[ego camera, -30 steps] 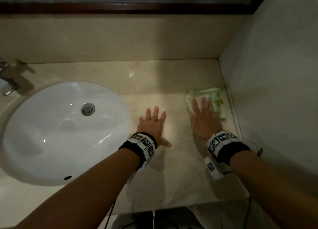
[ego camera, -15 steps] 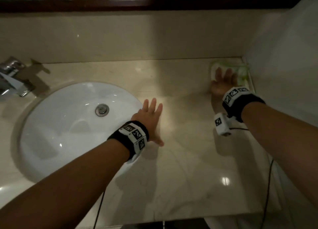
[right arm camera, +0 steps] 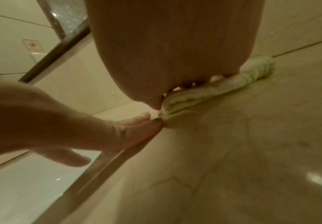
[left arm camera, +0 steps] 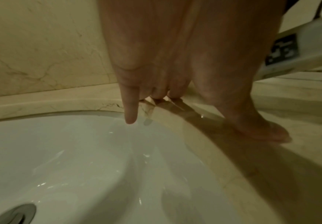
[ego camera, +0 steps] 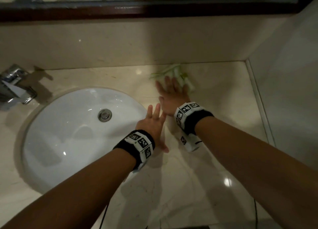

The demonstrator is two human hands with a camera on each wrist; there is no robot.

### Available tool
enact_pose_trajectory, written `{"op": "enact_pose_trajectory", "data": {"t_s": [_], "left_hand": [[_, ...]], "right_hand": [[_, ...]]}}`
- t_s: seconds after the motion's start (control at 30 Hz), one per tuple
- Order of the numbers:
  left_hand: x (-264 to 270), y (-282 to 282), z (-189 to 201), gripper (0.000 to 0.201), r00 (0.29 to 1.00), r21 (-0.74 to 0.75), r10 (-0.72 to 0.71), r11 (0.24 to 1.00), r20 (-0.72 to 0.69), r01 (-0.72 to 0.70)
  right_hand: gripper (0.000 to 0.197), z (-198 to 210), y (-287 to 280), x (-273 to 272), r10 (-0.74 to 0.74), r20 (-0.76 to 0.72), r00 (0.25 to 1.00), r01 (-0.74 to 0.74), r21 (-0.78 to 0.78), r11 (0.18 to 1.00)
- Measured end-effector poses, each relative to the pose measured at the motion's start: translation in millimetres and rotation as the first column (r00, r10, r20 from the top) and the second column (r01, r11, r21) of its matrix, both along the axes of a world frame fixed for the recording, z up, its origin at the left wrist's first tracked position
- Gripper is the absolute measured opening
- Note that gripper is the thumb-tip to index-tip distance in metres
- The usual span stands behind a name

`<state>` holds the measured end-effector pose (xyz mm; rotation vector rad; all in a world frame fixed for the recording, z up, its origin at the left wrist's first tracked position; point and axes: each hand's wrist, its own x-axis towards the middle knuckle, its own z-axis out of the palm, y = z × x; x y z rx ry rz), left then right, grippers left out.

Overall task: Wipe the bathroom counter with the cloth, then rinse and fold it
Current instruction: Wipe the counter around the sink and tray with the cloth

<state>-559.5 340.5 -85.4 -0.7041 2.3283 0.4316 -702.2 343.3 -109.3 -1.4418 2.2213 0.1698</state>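
A pale green and white cloth (ego camera: 179, 73) lies folded on the beige marble counter (ego camera: 223, 94), close to the back wall. My right hand (ego camera: 172, 91) lies flat on it with straight fingers, pressing it down; in the right wrist view the cloth (right arm camera: 213, 91) bunches under the palm. My left hand (ego camera: 153, 120) rests flat on the counter at the right rim of the white sink (ego camera: 68, 125), fingers spread. The left wrist view shows its little finger (left arm camera: 130, 109) over the basin edge and the thumb on the marble.
A chrome faucet (ego camera: 13, 85) stands at the far left behind the basin, whose drain (ego camera: 104, 115) is closed. A dark-framed mirror (ego camera: 154, 8) runs above the backsplash. A side wall (ego camera: 284, 91) bounds the counter on the right. Cables hang below my wrists.
My right hand has slid the cloth from the back right corner leftward along the back wall, toward the sink. My left hand has stayed flat by the sink rim.
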Motion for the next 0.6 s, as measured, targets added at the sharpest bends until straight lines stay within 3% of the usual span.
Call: {"op": "enact_pose_trajectory", "data": {"t_s": [0.2, 0.37, 0.5, 0.6], "left_hand": [[2, 0, 3, 0.144, 1.000, 0.022, 0.021, 1.000, -0.011, -0.021], [2, 2, 6, 0.143, 1.000, 0.018, 0.031, 0.999, 0.001, -0.031], [1, 3, 4, 0.143, 1.000, 0.014, 0.029, 0.999, 0.008, -0.029], [2, 2, 2, 0.144, 1.000, 0.020, 0.029, 0.999, 0.006, -0.029]], "right_hand": [[0.057, 2, 6, -33, 0.018, 0.027, 0.999, -0.018, -0.012, 1.000], [0.056, 1, 29, -100, -0.160, -0.003, 0.987, 0.160, 0.041, 0.986], [0.057, 4, 75, -160, -0.358, -0.027, 0.933, 0.359, 0.083, 0.930], [0.058, 7, 107, -172, -0.440, -0.022, 0.898, 0.440, 0.065, 0.896]]}}
